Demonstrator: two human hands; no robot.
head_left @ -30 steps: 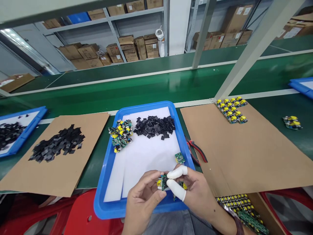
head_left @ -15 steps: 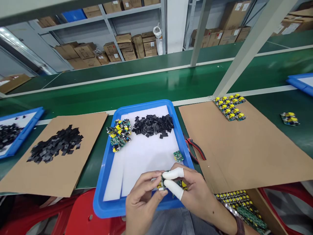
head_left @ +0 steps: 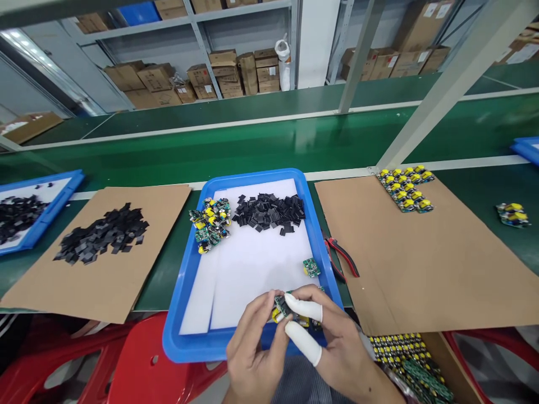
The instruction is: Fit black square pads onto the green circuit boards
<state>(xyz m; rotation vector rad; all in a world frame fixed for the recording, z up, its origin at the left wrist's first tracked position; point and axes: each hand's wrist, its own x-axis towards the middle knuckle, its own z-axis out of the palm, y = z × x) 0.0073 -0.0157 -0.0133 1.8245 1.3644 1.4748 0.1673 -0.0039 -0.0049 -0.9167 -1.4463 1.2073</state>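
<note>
Circuit board between both hands (over blue tray).

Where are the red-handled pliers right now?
In the head view, the pliers lie just right of the blue tray, with one handle over the left edge of the right-hand cardboard sheet.

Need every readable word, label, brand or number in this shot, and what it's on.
None legible.
Tall carton, upper right: white labels, too small to read.
Stacked cartons, middle shelf: white label, too small.
Left shelf carton: faint dark marks, too blurred.
Held circuit board: any markings too small.
Loose circuit board in the blue tray: same, too small.
</note>
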